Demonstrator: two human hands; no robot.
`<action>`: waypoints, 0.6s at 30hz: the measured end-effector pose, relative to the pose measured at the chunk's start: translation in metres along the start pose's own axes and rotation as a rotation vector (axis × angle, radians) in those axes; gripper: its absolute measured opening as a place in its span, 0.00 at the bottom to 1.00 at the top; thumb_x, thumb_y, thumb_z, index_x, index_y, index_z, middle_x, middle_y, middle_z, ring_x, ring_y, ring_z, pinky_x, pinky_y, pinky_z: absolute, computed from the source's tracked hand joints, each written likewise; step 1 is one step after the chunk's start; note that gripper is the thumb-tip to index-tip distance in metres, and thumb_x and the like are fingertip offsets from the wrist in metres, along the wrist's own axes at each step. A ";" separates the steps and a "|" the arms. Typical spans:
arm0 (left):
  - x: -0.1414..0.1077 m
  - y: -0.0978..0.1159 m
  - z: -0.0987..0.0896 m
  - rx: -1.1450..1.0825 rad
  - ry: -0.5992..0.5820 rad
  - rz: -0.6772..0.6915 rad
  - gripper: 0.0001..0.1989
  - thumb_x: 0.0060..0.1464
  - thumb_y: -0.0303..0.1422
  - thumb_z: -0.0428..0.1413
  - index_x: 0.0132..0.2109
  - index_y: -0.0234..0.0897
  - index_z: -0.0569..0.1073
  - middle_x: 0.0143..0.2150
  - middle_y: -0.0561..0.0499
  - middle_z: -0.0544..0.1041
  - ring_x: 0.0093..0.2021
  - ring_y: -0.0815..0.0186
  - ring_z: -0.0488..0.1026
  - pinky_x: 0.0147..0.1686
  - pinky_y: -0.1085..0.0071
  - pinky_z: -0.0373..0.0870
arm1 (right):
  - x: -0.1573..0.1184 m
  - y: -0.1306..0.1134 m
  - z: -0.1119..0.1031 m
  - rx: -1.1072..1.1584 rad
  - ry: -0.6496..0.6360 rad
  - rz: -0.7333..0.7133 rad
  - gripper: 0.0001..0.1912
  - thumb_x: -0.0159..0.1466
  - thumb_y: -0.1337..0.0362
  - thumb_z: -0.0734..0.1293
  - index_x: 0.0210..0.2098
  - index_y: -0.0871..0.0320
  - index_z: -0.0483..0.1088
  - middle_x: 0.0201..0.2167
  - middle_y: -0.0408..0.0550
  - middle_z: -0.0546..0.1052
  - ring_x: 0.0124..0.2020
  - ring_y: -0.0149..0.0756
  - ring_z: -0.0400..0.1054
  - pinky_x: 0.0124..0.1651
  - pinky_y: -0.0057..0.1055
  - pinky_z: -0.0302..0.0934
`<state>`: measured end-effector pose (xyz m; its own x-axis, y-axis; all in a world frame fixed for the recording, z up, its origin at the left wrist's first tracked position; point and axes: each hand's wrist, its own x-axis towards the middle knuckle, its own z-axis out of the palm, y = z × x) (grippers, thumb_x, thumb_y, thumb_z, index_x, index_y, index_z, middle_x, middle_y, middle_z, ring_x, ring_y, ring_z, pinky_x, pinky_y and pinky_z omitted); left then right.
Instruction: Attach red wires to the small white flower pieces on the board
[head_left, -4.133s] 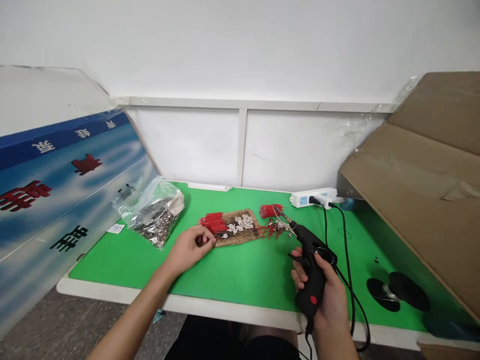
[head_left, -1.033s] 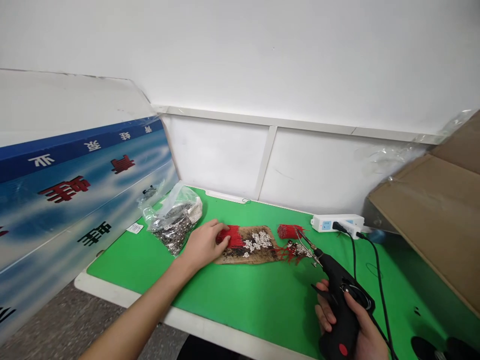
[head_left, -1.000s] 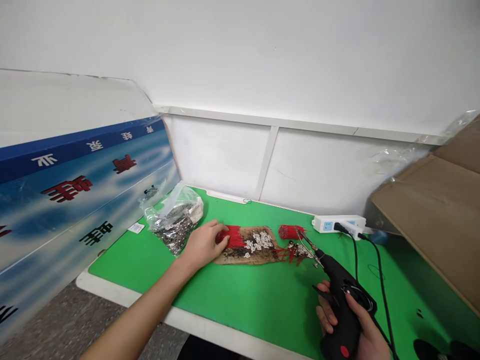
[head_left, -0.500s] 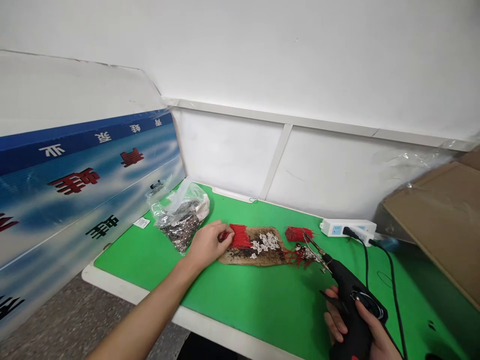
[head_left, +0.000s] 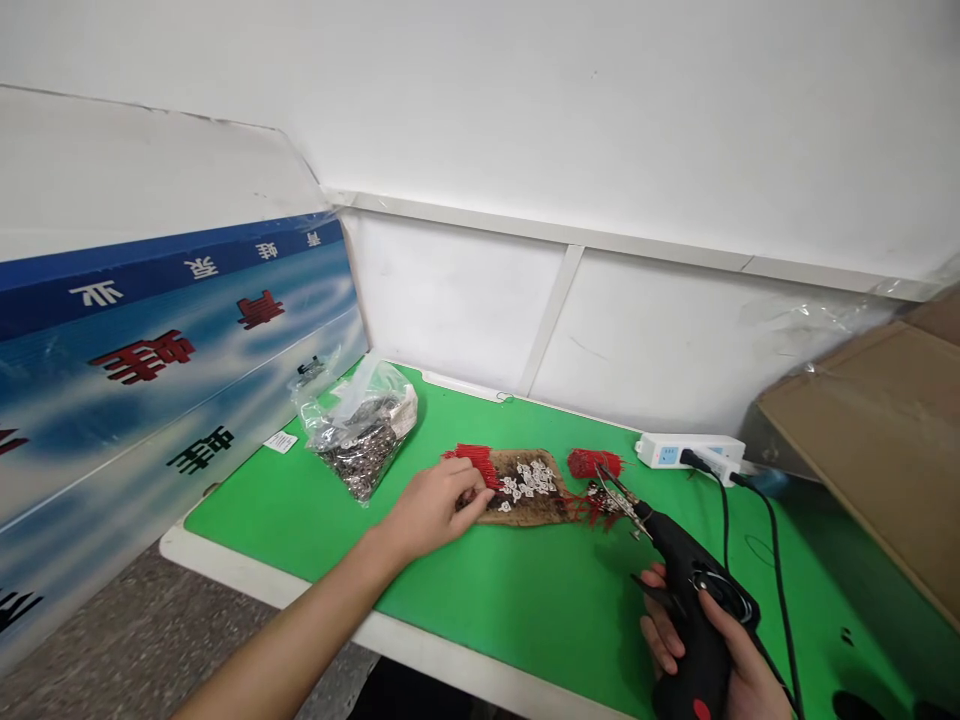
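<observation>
At the left hand (head_left: 439, 505) — red wires (head_left: 477, 459).

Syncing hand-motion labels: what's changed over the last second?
The left hand has shifted toward the person and a bit rightward, from the left end of the red strands to their near side, baring that end. Can't tell whether its fingers grip or release any. The right hand still holds the black gun-shaped tool; brown board and parts bag unchanged.
</observation>
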<state>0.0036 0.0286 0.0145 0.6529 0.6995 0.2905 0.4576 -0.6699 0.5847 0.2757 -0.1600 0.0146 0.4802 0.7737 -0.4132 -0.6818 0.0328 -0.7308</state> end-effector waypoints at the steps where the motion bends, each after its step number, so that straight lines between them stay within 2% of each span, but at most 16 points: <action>1: 0.000 0.000 0.001 -0.010 -0.014 0.007 0.12 0.68 0.39 0.51 0.38 0.36 0.72 0.38 0.50 0.72 0.38 0.67 0.66 0.38 0.69 0.59 | 0.000 0.000 0.000 0.010 -0.002 0.009 0.21 0.59 0.54 0.75 0.45 0.64 0.80 0.34 0.52 0.72 0.26 0.29 0.54 0.23 0.26 0.59; 5: -0.002 0.001 0.001 -0.041 -0.040 0.033 0.05 0.62 0.34 0.55 0.40 0.39 0.75 0.38 0.51 0.72 0.38 0.68 0.67 0.38 0.70 0.60 | -0.001 0.001 -0.004 0.030 -0.003 0.020 0.21 0.60 0.54 0.75 0.45 0.64 0.80 0.30 0.50 0.69 0.25 0.29 0.53 0.23 0.26 0.58; 15: -0.001 0.000 0.004 -0.004 -0.038 0.022 0.03 0.57 0.31 0.56 0.37 0.37 0.74 0.37 0.51 0.72 0.39 0.66 0.67 0.39 0.69 0.61 | 0.001 0.002 -0.005 0.002 0.017 -0.007 0.20 0.59 0.55 0.75 0.45 0.61 0.80 0.39 0.53 0.75 0.26 0.28 0.54 0.24 0.26 0.60; 18: 0.000 -0.001 0.006 0.006 -0.040 0.017 0.04 0.59 0.32 0.55 0.37 0.37 0.74 0.37 0.51 0.72 0.39 0.66 0.68 0.40 0.68 0.61 | 0.001 0.002 -0.007 -0.004 0.000 -0.004 0.20 0.59 0.55 0.75 0.45 0.62 0.80 0.37 0.52 0.74 0.26 0.28 0.54 0.24 0.26 0.60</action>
<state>0.0070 0.0281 0.0091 0.6838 0.6780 0.2698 0.4502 -0.6830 0.5752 0.2787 -0.1630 0.0090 0.4827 0.7737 -0.4102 -0.6778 0.0335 -0.7345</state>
